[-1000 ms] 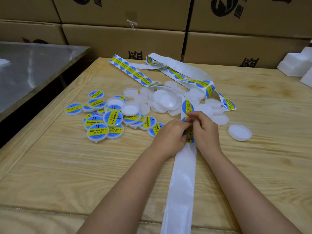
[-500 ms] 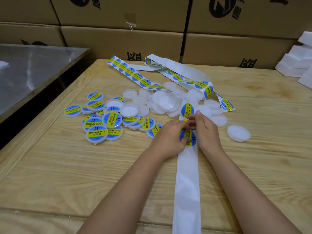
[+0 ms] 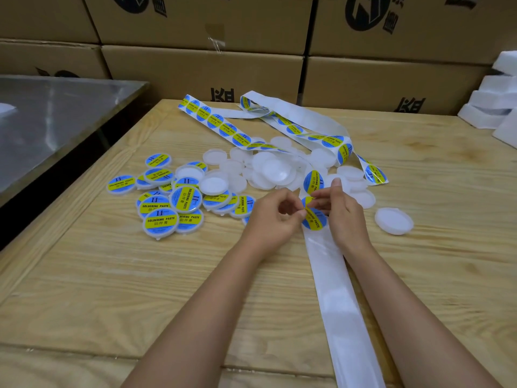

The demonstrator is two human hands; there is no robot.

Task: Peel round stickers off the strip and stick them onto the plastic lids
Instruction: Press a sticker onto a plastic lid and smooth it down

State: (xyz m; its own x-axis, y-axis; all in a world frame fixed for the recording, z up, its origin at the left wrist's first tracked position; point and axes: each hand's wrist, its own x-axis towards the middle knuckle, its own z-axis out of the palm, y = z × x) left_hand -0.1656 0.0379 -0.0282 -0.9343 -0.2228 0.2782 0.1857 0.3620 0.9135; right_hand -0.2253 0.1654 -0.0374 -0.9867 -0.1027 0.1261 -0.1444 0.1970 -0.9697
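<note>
Blue and yellow is the round sticker point(image 3: 315, 219) between the two hands. It sits on the white strip point(image 3: 335, 303) that runs down the wooden table point(image 3: 84, 275) toward the person. The left hand point(image 3: 275, 217) pinches the sticker's edge. The right hand point(image 3: 345, 217) pinches the strip at the sticker's top, with one finger sticking straight up. How much of the sticker is loose is hard to see. To the left lie lids with stickers point(image 3: 161, 219) that say "SOLDERING PASTE" and "II". A pile of plain lids point(image 3: 274, 169) sits behind the hands, partly under more strip, and a single lid point(image 3: 394, 220) lies alone on the right. The brown boxes point(image 3: 195, 71) at the back have black print, cut off and not readable.
</note>
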